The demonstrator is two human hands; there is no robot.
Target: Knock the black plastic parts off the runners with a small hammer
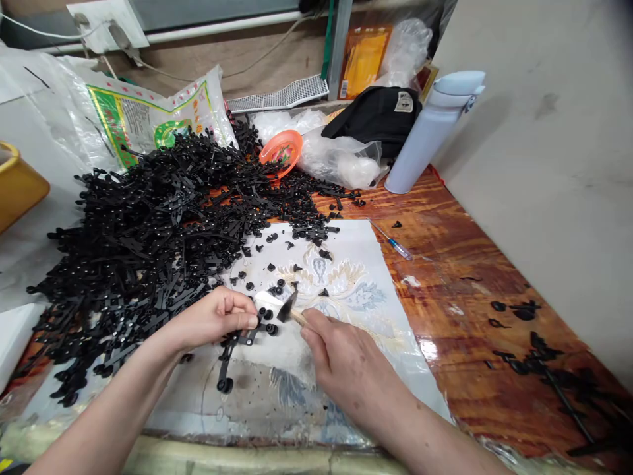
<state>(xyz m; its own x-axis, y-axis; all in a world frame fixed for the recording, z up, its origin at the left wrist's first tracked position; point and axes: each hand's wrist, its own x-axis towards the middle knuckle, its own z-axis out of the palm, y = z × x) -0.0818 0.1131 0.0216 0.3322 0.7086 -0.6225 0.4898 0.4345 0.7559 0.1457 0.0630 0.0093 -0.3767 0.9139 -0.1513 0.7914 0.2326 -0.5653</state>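
Both your arms are in view, bare along all that shows. Your left forearm [123, 392] rises diagonally from the lower left corner; your right forearm [440, 439] enters from the bottom edge, right of centre, and slants up and leftward. Left hand [228, 315]: thumb [243, 322] extended toward the right, pressed in a pinch against the index finger, other fingers curled inward. Left wrist [180, 333] slightly bent. Right hand [341, 353]: back turned up toward you, thumb and index finger forward in a firm grip, remaining fingers mostly hidden beneath the palm. Your hands face each other, near but apart.
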